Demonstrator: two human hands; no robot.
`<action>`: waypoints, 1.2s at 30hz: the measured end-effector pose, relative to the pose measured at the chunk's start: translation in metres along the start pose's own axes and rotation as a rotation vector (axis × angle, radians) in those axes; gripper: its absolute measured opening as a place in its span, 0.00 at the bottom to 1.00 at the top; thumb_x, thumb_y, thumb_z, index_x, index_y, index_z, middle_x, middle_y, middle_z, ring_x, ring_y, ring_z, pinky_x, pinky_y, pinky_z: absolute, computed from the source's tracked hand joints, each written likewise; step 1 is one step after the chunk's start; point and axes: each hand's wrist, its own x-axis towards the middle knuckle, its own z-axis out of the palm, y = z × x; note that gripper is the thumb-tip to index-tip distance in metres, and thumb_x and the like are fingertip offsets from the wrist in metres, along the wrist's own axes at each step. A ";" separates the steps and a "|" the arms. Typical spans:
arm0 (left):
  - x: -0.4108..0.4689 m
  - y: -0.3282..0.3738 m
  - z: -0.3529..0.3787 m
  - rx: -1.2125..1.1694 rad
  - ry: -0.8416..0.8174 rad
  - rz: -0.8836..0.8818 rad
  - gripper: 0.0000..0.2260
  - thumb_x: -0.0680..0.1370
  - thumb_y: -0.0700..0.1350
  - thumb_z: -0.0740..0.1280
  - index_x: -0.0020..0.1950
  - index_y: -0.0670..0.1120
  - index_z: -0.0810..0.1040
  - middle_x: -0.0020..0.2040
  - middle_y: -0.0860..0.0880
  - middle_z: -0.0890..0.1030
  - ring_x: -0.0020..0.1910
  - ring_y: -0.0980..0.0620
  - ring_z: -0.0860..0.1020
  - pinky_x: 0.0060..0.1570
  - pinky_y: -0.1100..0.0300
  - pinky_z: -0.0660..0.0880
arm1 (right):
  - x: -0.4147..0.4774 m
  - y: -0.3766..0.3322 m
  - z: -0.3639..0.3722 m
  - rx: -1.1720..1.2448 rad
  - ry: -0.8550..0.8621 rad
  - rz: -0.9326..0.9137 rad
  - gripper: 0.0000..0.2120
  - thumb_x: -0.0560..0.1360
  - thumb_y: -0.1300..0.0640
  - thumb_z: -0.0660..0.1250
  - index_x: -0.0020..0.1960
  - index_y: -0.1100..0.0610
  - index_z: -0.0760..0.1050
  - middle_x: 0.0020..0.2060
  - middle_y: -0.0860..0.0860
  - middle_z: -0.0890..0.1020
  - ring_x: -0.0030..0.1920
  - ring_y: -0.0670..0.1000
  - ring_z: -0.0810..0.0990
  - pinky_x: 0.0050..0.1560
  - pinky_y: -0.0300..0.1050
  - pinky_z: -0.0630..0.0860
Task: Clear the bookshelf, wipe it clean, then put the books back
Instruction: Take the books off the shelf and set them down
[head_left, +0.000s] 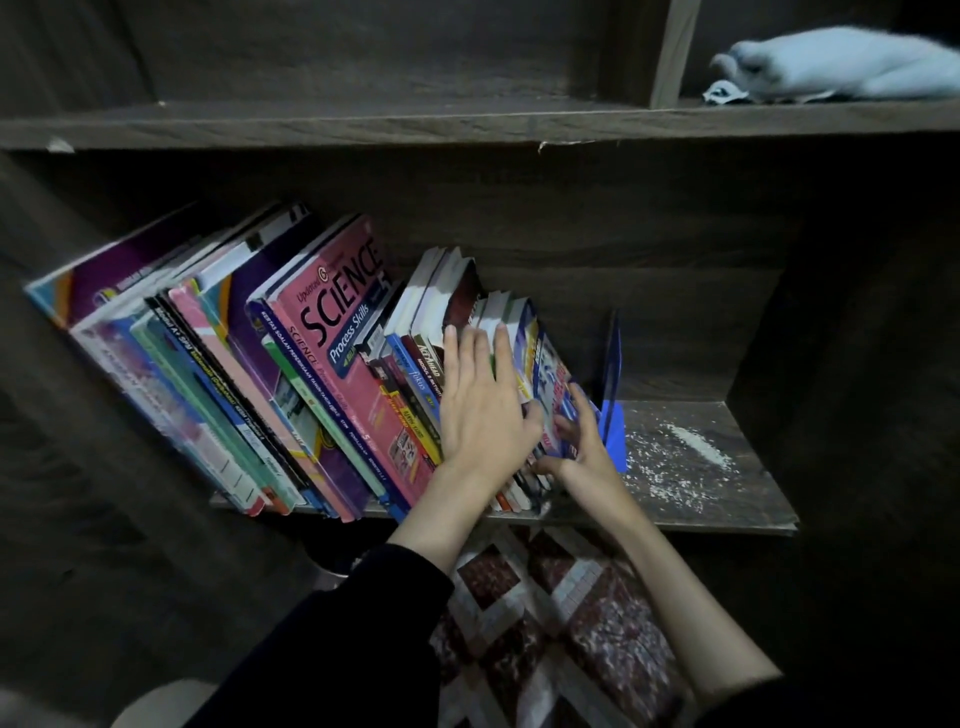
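Note:
A row of books (218, 364) leans to the left on the lower board of a dark wooden bookshelf (675, 514); a pink science book (343, 322) stands out in the middle. My left hand (480, 400) lies flat with straight fingers on the spines of the small books at the row's right end. My right hand (582, 441) grips the last book of the row, a blue and white one (545, 364), with its fingers curled round the cover's lower edge. A blue bookend (613, 384) stands just right of that book.
White dust or crumbs (680, 457) lie on the bare right part of the lower board. A pale blue cloth (841, 65) lies on the upper shelf at the far right, beside an upright divider (672, 52). A patterned rug (561, 613) covers the floor below.

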 end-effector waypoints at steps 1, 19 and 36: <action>0.000 0.000 0.001 -0.044 0.013 -0.001 0.38 0.78 0.59 0.58 0.78 0.39 0.46 0.77 0.39 0.56 0.78 0.44 0.48 0.71 0.49 0.27 | 0.000 0.000 -0.001 0.004 -0.012 0.000 0.48 0.70 0.74 0.67 0.77 0.44 0.47 0.67 0.50 0.67 0.67 0.46 0.67 0.61 0.40 0.71; -0.015 0.006 0.000 -0.554 0.028 -0.019 0.39 0.78 0.52 0.66 0.79 0.47 0.44 0.78 0.46 0.53 0.77 0.52 0.46 0.71 0.58 0.35 | -0.011 0.012 -0.003 0.043 -0.045 -0.088 0.53 0.69 0.68 0.73 0.78 0.45 0.40 0.67 0.42 0.66 0.64 0.37 0.71 0.61 0.31 0.70; -0.002 0.023 0.016 -0.390 0.188 -0.075 0.26 0.77 0.54 0.68 0.70 0.41 0.71 0.67 0.39 0.66 0.71 0.39 0.59 0.72 0.47 0.56 | -0.018 0.018 -0.009 -0.006 -0.030 -0.145 0.54 0.68 0.60 0.77 0.77 0.41 0.41 0.67 0.39 0.64 0.63 0.29 0.67 0.63 0.32 0.66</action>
